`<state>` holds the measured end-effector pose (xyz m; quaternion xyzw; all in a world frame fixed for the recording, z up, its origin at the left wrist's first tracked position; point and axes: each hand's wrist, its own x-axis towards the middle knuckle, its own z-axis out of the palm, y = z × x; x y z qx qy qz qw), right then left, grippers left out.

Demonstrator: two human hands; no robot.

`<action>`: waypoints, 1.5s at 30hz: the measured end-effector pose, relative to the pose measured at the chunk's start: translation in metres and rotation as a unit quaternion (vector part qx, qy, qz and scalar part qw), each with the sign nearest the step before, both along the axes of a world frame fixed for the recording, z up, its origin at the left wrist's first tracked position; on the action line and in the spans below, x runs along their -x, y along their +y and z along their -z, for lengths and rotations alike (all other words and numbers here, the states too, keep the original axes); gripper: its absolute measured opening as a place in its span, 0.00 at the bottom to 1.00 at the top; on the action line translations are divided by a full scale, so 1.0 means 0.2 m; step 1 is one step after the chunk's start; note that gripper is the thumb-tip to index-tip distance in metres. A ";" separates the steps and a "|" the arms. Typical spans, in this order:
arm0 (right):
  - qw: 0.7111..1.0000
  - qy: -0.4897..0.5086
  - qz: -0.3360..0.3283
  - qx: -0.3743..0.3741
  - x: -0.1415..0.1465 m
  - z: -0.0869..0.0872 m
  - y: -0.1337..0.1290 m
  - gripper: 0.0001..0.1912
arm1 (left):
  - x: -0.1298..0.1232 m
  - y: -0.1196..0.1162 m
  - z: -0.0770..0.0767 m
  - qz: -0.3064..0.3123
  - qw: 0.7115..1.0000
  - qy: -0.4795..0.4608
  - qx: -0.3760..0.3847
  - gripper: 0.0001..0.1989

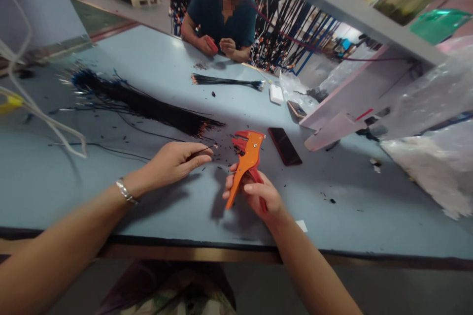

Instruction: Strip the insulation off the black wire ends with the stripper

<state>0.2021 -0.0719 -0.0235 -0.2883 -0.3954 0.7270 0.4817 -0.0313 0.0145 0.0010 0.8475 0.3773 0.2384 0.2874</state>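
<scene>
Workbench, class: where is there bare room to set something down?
Mostly bare: the patch between left hand, right hand and front edge; also beyond the large wire bundle, left of the small wire bundle. Crowded: around the orange wire stripper, among black scraps.

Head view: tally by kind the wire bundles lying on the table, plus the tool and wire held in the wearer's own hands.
Wire bundles: 2 (large bundle, small bundle)
Orange-and-red hand tool: 1, in the right hand
Black wire: 1, in the left hand
Total: 4
</scene>
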 end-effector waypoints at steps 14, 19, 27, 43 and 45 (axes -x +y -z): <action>0.998 -0.030 -0.052 0.008 0.03 0.02 -0.01 0.21 | 0.01 0.03 0.06 -0.034 0.998 0.001 -0.045 0.20; 0.996 -0.088 -0.022 0.025 0.04 0.02 -0.02 0.22 | -0.01 0.01 0.06 -0.102 0.993 0.036 -0.045 0.18; 0.993 -0.112 -0.026 0.021 0.06 0.01 -0.03 0.22 | -0.03 -0.03 -0.03 -0.133 0.990 0.018 -0.039 0.13; 0.992 -0.080 0.091 -0.030 -0.01 -0.01 0.01 0.19 | -0.02 -0.05 0.00 0.134 0.981 -0.012 -0.140 0.10; 0.994 -0.079 0.071 -0.022 -0.01 -0.01 0.02 0.19 | -0.03 -0.05 0.01 0.129 0.979 -0.013 -0.157 0.11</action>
